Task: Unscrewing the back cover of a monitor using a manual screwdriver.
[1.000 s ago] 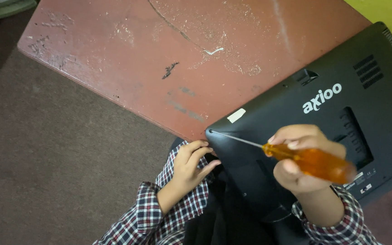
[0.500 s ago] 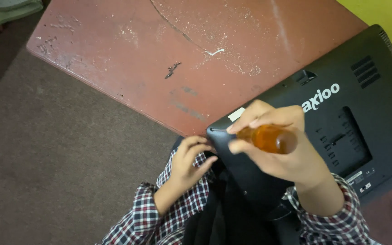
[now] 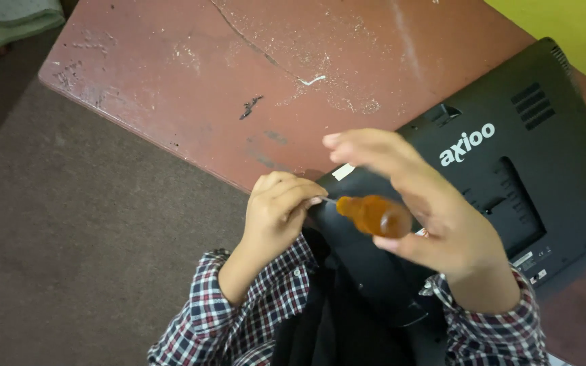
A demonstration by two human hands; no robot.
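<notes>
A black flat device (image 3: 510, 156), back side up with vent slots and white lettering, lies on a worn red-brown table (image 3: 191, 88), one corner jutting over the near edge. My right hand (image 3: 435, 217) holds the orange handle of a screwdriver (image 3: 374, 215) loosely, thumb under it and fingers stretched out above. The thin metal shaft runs left to the device's near corner. My left hand (image 3: 276, 213) is curled at that corner, fingertips pinched around the shaft's tip. The tip itself is hidden by those fingers.
The table top is scratched, with a crack line and a small white scrap (image 3: 312, 80) toward the back. Dark brown floor (image 3: 69, 257) lies left of and below the table edge. A yellow wall (image 3: 578, 27) shows at top right. Plaid sleeves cover both my forearms.
My right hand swung the screwdriver from pointing flat across the device to standing at its near corner, then loosened its fingers. My left hand closed around the shaft's tip.
</notes>
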